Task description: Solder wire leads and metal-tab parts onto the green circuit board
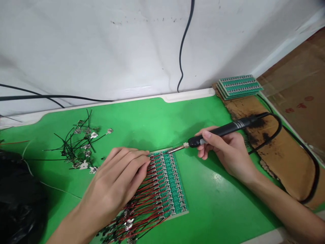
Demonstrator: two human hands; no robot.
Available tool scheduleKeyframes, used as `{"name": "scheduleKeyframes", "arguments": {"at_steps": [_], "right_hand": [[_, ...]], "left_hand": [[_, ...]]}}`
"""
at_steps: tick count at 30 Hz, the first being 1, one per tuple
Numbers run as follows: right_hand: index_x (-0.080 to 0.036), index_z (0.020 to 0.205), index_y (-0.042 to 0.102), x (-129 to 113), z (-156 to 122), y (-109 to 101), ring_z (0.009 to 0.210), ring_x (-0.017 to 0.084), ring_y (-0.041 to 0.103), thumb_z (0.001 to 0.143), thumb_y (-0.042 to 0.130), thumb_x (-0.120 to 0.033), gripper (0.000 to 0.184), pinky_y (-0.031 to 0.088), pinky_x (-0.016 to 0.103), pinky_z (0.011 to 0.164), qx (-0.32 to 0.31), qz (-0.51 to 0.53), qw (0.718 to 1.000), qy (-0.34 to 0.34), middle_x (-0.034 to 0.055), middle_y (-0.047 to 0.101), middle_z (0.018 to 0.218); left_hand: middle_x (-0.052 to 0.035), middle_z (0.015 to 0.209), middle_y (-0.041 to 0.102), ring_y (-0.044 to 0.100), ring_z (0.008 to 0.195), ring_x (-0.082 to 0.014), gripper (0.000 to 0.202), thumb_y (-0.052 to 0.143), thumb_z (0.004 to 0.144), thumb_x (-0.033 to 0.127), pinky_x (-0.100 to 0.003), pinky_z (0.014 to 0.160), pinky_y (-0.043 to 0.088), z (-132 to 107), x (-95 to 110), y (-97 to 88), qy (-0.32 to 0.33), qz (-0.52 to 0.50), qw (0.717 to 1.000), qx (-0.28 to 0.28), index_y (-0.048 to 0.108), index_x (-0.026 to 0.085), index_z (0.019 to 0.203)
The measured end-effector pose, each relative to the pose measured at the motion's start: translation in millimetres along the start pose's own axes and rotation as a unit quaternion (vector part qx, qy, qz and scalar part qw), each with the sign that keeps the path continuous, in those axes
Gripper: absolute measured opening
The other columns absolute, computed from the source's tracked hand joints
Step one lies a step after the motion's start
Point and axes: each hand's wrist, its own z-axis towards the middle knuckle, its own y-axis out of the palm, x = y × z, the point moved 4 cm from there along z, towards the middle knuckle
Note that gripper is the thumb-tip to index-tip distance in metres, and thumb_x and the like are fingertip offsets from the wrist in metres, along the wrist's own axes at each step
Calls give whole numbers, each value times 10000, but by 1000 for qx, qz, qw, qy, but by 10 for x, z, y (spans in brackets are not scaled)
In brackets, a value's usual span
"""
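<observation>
A soldering iron (219,131) with a black handle is held like a pen in my right hand (224,149). Its metal tip reaches the top edge of a green circuit board (175,184), among the rows of solder pads. Many red and black wires (149,193) run leftward from the board's left row, and small metal parts hang at their far ends. My left hand (119,174) lies over the wires at the board's upper left corner. Its fingers are pressed together at the topmost wires, and the fingertips hide what they pinch.
Loose black wires with metal clips (85,145) lie piled at left, near a black plastic bag (20,196). Several circuit boards (240,84) are stacked at the back right on a scorched cardboard piece (284,152). The iron's black cable (316,162) loops over that cardboard. A white wall (101,51) stands behind.
</observation>
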Motion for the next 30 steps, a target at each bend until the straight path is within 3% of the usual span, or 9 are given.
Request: {"name": "scheduleKeyframes", "arguments": {"at_steps": [30], "right_hand": [[-176,941,874,3,3,-16,572,151,766,945,944,-508,340,638,208,516,1,-1,1000,0,42,799,730]], "left_hand": [[-92,1242,807,756,1129,-195,265,703,1055,48,-384,1045,595,-43,-14,23,8,5,1000,-5,686,139,1304]]}}
